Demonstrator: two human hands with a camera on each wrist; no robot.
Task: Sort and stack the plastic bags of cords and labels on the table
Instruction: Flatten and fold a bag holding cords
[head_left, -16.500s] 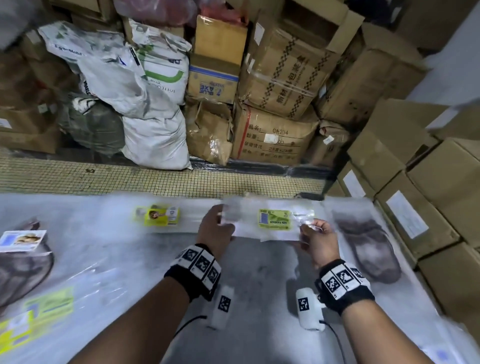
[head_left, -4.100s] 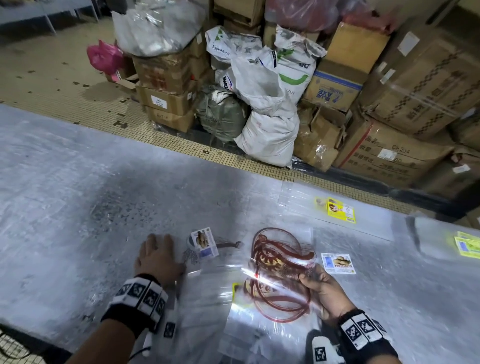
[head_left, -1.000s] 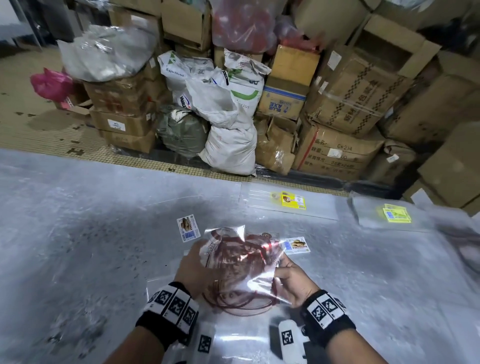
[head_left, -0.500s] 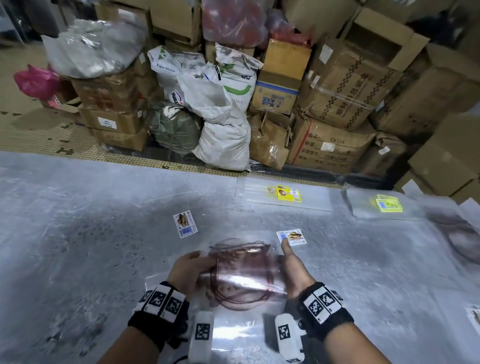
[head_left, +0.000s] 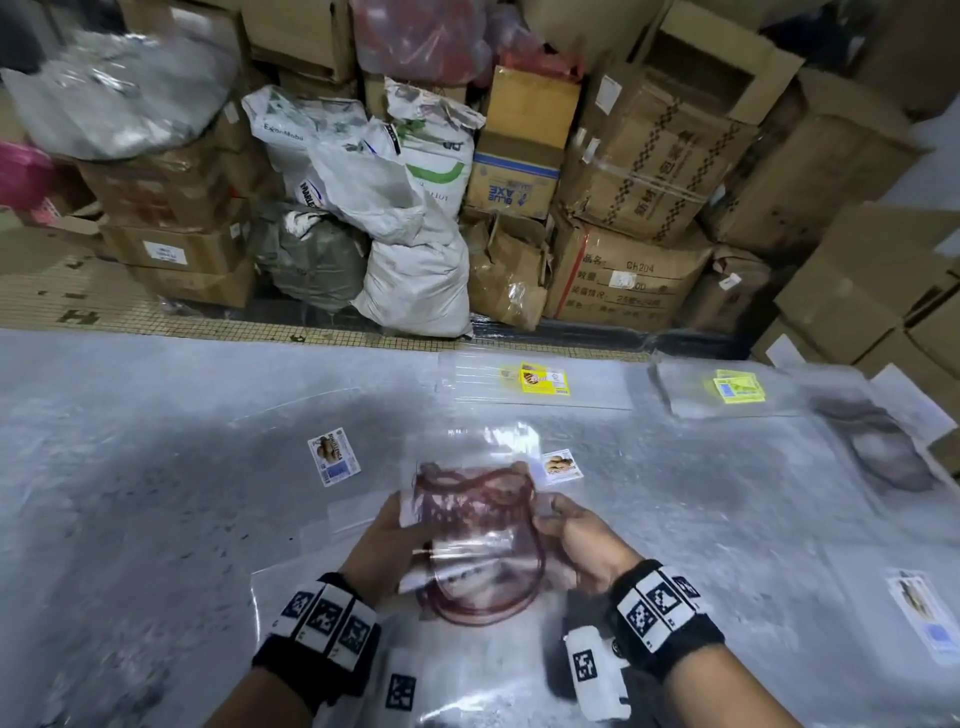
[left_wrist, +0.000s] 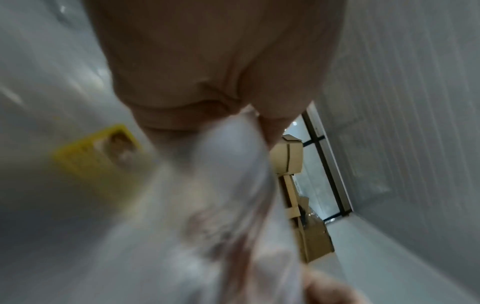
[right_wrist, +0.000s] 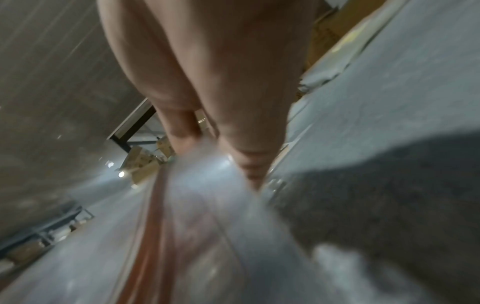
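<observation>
A clear plastic bag of coiled dark red cord is held just above the grey table, near its front middle. My left hand grips the bag's left edge and my right hand grips its right edge. Both wrist views are blurred; the bag of red cord shows pinched between fingers in each. Two loose labels lie beyond the bag: one label to the left, another label just right. More clear bags lie flat under my wrists.
At the table's far edge lie a flat bag with a yellow label and a stack with a green-yellow label. A bag of dark cord lies at the right. Cardboard boxes and white sacks stand behind the table.
The bag of red cord has been lifted from the pile and turned between both hands. My right fingers moved from lying straight beside it to gripping its right edge.
</observation>
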